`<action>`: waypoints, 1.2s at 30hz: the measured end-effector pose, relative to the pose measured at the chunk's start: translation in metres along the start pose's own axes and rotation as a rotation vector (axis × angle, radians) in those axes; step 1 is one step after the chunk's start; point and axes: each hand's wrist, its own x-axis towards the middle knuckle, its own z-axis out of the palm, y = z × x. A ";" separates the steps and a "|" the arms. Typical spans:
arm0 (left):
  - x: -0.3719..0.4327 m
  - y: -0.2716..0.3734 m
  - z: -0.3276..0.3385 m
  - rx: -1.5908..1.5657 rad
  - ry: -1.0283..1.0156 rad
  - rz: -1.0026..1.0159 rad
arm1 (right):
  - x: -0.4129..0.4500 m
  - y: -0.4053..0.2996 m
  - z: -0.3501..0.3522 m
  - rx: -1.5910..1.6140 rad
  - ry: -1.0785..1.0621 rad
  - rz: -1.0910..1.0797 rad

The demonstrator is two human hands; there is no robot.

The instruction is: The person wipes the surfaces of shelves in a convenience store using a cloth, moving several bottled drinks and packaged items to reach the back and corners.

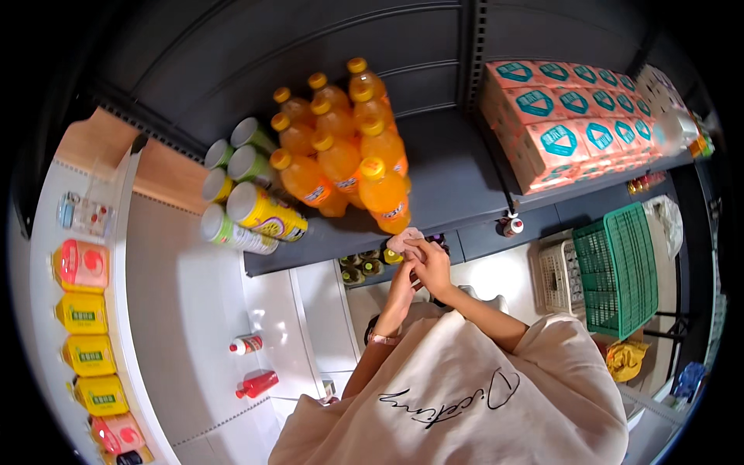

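Observation:
Both hands meet at the front edge of a dark shelf (459, 200), around a crumpled pale pink cloth (401, 243). My right hand (433, 268) pinches the cloth from the right. My left hand (400, 293), with a band at the wrist, has its fingertips at the cloth's lower side; the fingers partly hide one another. Just beyond the cloth stands the nearest orange soda bottle (385, 197), one of several with yellow caps in rows on the shelf. Left of them are several cylindrical cans, among them a yellow one (256, 212) and a green and white one (232, 229).
Stacked pink packs (561, 139) occupy the shelf's right part. Below stand a white-capped bottle (512, 225), a green plastic basket (619, 270) and a cream crate (558, 276). Dark bottles (363, 267) sit under the shelf. A white shelf at left holds yellow packs (87, 354) and pink-labelled ones (81, 264).

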 end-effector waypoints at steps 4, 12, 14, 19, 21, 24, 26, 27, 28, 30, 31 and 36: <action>-0.017 0.009 -0.035 -0.090 0.070 0.035 | -0.002 -0.017 0.041 -0.008 -0.067 -0.077; -0.052 0.037 -0.122 -0.214 0.211 0.121 | -0.011 -0.071 0.132 -0.026 -0.253 -0.051; -0.058 0.047 -0.137 -0.248 0.243 0.149 | -0.008 -0.079 0.154 -0.031 -0.320 -0.064; -0.086 0.056 -0.183 -0.332 0.290 0.261 | -0.020 -0.103 0.211 -0.056 -0.382 -0.142; -0.094 0.058 -0.202 -0.347 0.322 0.276 | -0.022 -0.118 0.231 -0.023 -0.389 -0.206; -0.108 0.056 -0.225 -0.363 0.340 0.323 | -0.025 -0.134 0.260 -0.069 -0.472 -0.208; -0.119 0.049 -0.238 -0.317 0.405 0.332 | -0.026 -0.144 0.283 -0.086 -0.477 -0.342; -0.124 0.044 -0.245 -0.337 0.418 0.340 | -0.027 -0.150 0.294 -0.095 -0.496 -0.350; -0.130 0.039 -0.252 -0.348 0.423 0.361 | -0.030 -0.156 0.305 -0.095 -0.518 -0.363; -0.140 0.036 -0.262 -0.368 0.431 0.391 | -0.031 -0.164 0.327 -0.124 -0.519 -0.343; -0.144 0.033 -0.265 -0.390 0.465 0.381 | -0.033 -0.166 0.336 -0.124 -0.485 -0.395; -0.166 0.014 -0.283 -0.531 0.591 0.449 | -0.038 -0.173 0.349 0.073 -0.454 -0.258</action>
